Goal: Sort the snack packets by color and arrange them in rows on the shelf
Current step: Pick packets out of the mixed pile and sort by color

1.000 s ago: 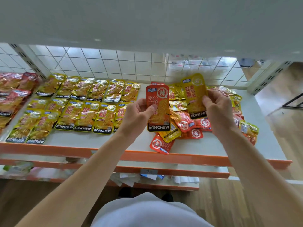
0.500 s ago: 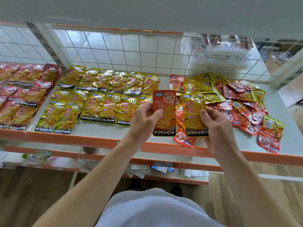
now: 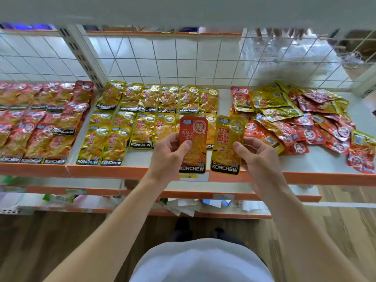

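My left hand (image 3: 168, 154) grips a red packet (image 3: 194, 137) upright over the front edge of the shelf (image 3: 317, 161). Just to its right, my right hand (image 3: 256, 157) holds a yellow packet (image 3: 228, 139), also upright. The two packets stand side by side, a small gap between them. Yellow packets (image 3: 142, 117) lie in rows on the shelf's left half, behind my left hand. Red packets (image 3: 40, 119) lie in rows on the neighbouring shelf at far left. A mixed heap of red and yellow packets (image 3: 295, 119) sits at right.
A white wire grid (image 3: 183, 60) backs the shelf, with a slotted upright post (image 3: 81, 55) between the two bays. An upper shelf board (image 3: 183, 11) hangs overhead. Lower orange-edged shelves (image 3: 203, 200) hold papers. Wood floor below.
Both hands drew the two packets back from above the heap to the shelf's front edge. The camera view shifted, so more of the red rows at left shows.
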{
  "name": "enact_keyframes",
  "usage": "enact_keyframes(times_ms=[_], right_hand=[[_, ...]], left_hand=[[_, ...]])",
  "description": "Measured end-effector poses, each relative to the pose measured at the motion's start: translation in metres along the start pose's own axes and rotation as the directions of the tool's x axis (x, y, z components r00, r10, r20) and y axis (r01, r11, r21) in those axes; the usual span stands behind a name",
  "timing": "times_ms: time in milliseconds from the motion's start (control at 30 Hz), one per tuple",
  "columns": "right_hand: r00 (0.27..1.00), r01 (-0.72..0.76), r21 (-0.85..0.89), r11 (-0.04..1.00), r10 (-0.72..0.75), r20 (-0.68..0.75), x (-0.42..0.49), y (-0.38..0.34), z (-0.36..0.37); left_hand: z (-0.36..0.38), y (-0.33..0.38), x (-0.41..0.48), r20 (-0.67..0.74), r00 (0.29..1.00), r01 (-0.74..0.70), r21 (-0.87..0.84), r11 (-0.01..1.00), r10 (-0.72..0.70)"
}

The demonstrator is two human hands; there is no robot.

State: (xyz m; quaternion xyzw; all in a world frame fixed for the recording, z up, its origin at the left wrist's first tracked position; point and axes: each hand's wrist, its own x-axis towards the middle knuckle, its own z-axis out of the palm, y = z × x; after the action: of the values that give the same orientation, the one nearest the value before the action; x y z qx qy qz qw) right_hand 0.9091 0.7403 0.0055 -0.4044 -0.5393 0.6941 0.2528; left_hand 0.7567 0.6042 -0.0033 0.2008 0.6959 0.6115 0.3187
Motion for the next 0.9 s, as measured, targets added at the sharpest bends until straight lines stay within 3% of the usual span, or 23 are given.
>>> enact_keyframes(times_ms=[300,600,900], right_hand=[[0.991,-0.038,-0.056,0.998,0.045,0.126,-0.003,0.012,0.013],[0.983,-0.017,-0.151,0.988,0.044,0.178,-0.011,0.024,0.076],[0.996,0.031,-0.259,0.965,-0.008,0.09,-0.004,0.035,0.143]], left_hand=[[-0.03,-0.003,-0.03,-0.181,0.983,0.004,0.049,0.999,0.005],[-0.086,-0.008,-0.038,-0.32,0.946,-0.023,0.105,0.994,0.056],[-0.156,-0.013,-0.015,-0.257,0.966,-0.011,0.094,0.996,0.035]])
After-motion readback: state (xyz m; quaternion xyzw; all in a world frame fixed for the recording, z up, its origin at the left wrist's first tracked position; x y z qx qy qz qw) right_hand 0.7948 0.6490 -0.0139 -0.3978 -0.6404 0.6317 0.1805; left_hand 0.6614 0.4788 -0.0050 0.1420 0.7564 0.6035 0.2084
